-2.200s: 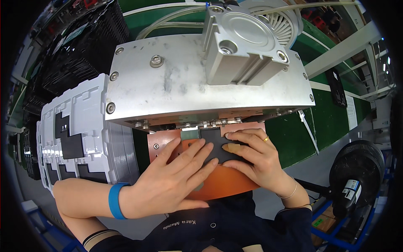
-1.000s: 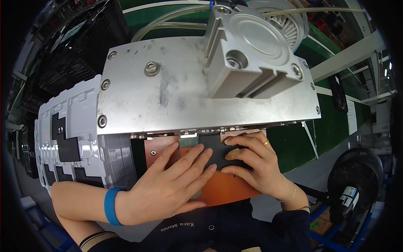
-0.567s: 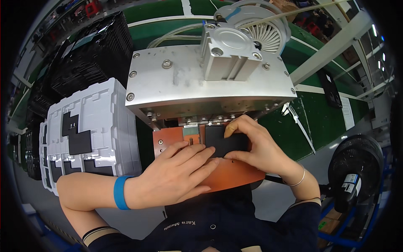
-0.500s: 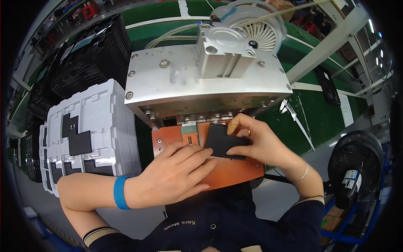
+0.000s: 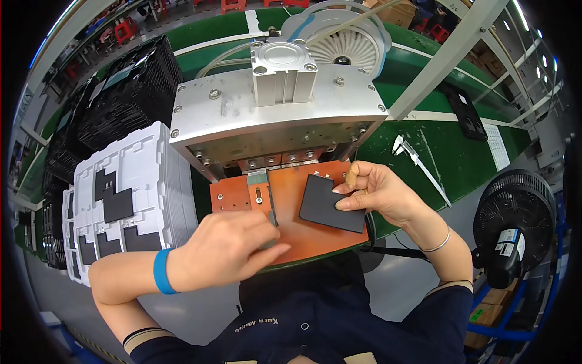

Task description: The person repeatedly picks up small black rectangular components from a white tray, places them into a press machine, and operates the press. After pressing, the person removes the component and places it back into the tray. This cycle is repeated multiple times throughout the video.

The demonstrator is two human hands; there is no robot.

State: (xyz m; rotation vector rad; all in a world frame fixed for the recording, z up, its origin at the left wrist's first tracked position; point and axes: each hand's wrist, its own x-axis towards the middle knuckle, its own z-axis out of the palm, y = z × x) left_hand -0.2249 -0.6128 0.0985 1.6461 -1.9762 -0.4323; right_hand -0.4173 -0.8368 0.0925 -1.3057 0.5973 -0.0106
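Note:
My right hand (image 5: 388,197) pinches a flat black L-shaped plate (image 5: 325,209) by its right side, thumb on top. Tabs stick up at the plate's far edge, and a tan finger cot covers a fingertip. The plate is tilted over the right half of an orange fixture board (image 5: 290,246). To its left, my left hand (image 5: 233,246) hovers over the board's near left part with curled fingers, slightly blurred. A small greyish bit shows at its fingertips, too unclear to name. Beside that hand, a slotted orange block (image 5: 259,195) with a dark strip sits on the board.
A silver press (image 5: 279,124) with a cylinder on top stands behind the board. White trays (image 5: 145,176) holding black plates are stacked at left, black trays (image 5: 130,97) behind. At right are a caliper (image 5: 418,161) and a black fan (image 5: 512,224).
My left hand has moved off the black plate, toward me and left, its fingers curling. The plate, still in my right hand, has turned slightly. The view has shifted.

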